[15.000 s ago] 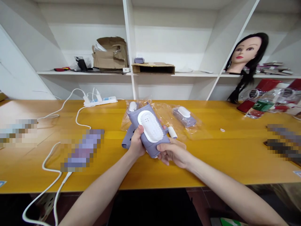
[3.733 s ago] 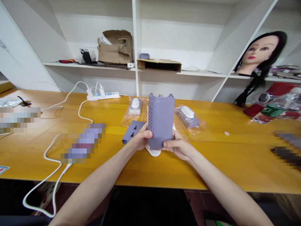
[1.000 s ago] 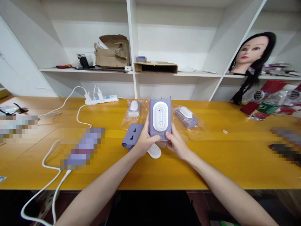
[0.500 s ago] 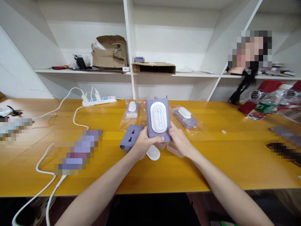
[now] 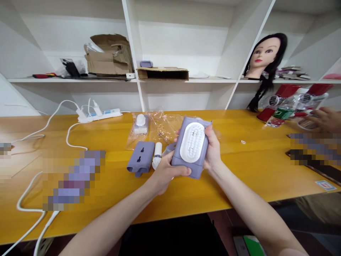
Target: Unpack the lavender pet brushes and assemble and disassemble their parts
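Lilac plastic case [image 5: 186,167] is up off the table in both my hands, tilted, w/ white oval brush pad [image 5: 192,142] facing me. Case is over the near-middle of the orange wooden table [image 5: 170,199]. My left hand [image 5: 166,174] is closed around the near end, fingers [image 5: 183,171] pressed across the case's lower face. My right hand [image 5: 213,153] grips the right side, thumb [image 5: 209,135] up along the edge; other fingers mostly hidden behind the case, can't tell exactly how they sit. Just left of my left hand: lilac slotted piece [image 5: 140,158] and small white cylinder [image 5: 157,154], both on the table. Further away: clear plastic bag [image 5: 165,129] w/ small white-topped unit [image 5: 140,122] at its left end. Far left: power strip [image 5: 99,115], white cables [image 5: 53,117]. Far right: co-worker's hand [image 5: 326,121] by water bottle [image 5: 279,115].
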Demonstrator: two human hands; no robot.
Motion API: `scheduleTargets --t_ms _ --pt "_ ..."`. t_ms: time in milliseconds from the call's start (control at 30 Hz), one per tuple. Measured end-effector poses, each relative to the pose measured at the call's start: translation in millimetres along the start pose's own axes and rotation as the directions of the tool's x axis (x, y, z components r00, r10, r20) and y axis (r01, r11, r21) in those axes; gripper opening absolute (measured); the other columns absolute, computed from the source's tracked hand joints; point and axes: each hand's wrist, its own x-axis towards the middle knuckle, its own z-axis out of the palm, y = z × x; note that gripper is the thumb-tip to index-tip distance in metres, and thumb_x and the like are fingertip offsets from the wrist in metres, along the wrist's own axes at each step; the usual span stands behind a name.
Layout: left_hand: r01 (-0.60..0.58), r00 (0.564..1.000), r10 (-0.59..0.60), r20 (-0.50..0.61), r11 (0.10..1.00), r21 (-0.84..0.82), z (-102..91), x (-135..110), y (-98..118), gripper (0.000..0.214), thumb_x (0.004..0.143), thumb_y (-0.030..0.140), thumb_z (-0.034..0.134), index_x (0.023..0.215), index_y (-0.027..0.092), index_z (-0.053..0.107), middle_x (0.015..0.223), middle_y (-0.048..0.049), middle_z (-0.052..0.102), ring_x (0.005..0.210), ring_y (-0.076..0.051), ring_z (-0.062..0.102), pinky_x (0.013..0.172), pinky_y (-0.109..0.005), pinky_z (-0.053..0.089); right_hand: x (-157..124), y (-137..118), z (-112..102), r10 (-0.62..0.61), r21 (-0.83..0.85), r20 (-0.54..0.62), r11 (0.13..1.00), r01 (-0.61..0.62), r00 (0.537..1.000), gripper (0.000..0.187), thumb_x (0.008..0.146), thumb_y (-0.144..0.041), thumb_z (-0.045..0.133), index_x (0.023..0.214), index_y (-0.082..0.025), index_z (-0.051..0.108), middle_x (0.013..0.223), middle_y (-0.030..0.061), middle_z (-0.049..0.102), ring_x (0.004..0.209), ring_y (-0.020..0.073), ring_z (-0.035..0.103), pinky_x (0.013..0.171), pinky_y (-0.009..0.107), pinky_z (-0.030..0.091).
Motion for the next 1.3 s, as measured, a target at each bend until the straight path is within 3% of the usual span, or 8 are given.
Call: scheduleTargets --t_ms 100,233,467,733,967,1300 --pt "0.114 0.993 -0.115 -0.034 0.993 -0.034 -1.4 2.2 -3.0 0.045 0.049 0.021 0.082 0.090 0.017 0.065 0.081 -0.0018 0.068 0.074 -0.016 0.063 0.076 -0.034 0.050 -0.1 -0.6 -1.0 -0.070 -0.032 -0.035 0.997 0.069 0.997 0.060 0.078 -0.070 0.045 0.105 -0.019 0.064 0.111 0.0128 0.068 0.099 0.0309 0.066 0.087 0.049 0.053" --pt "0.197 0.977 -0.198 0.076 0.980 0.018 -7.2 3.2 -2.9 0.050 0.049 0.026 0.085 0.095 0.019 0.066 0.092 -0.0053 0.069 0.085 -0.021 0.066 0.083 -0.041 0.049 -1.7 1.4 -1.0 -0.085 -0.071 -0.001 0.994 0.085 0.996 0.064 0.077 -0.072 0.044 0.106 -0.019 0.064 0.112 0.0137 0.068 0.099 0.0318 0.066 0.086 0.049 0.053" --pt "0.009 0.995 -0.008 0.096 1.000 -0.006 -8.0 2.6 -3.2 0.043 0.045 0.016 0.084 0.085 0.016 0.070 0.082 -0.0026 0.070 0.081 -0.017 0.062 0.079 -0.031 0.048 2.1 -5.7 9.3 -0.023 -0.130 0.104 0.991 0.037 0.994 0.075 0.075 -0.079 0.039 0.113 -0.018 0.062 0.102 0.0146 0.071 0.101 0.0339 0.066 0.080 0.050 0.055" --pt "-0.121 0.992 0.120 0.045 0.992 0.023 -6.2 3.7 -5.2 0.046 0.049 0.018 0.083 0.093 0.015 0.070 0.087 -0.0045 0.071 0.083 -0.019 0.062 0.079 -0.032 0.047 12.8 -13.1 14.0 0.094 -0.136 0.158 0.988 -0.073 0.983 0.076 0.075 -0.082 0.036 0.103 -0.018 0.066 0.098 0.0149 0.071 0.094 0.0328 0.068 0.077 0.050 0.056" --pt "-0.072 0.995 0.069 -0.073 0.997 -0.034 -10.6 5.3 -1.1 0.042 0.048 0.019 0.084 0.087 0.015 0.068 0.081 -0.0023 0.070 0.077 -0.015 0.061 0.079 -0.031 0.045 23.8 -0.6 12.5 -0.024 -0.136 0.164 0.990 0.046 0.986 0.079 0.076 -0.080 0.035 0.118 -0.019 0.061 0.100 0.0140 0.071 0.099 0.0334 0.066 0.078 0.051 0.057" --pt "-0.039 0.999 0.039 -0.020 0.999 -0.006 -12.6 5.9 -3.2 0.046 0.052 0.019 0.084 0.094 0.016 0.067 0.090 -0.0038 0.072 0.080 -0.015 0.063 0.080 -0.031 0.048 27.3 4.9 -4.8 0.007 -0.168 0.223 0.985 0.032 0.975 0.080 0.075 -0.081 0.034 0.120 -0.020 0.059 0.103 0.0134 0.070 0.098 0.0325 0.066 0.078 0.050 0.055"
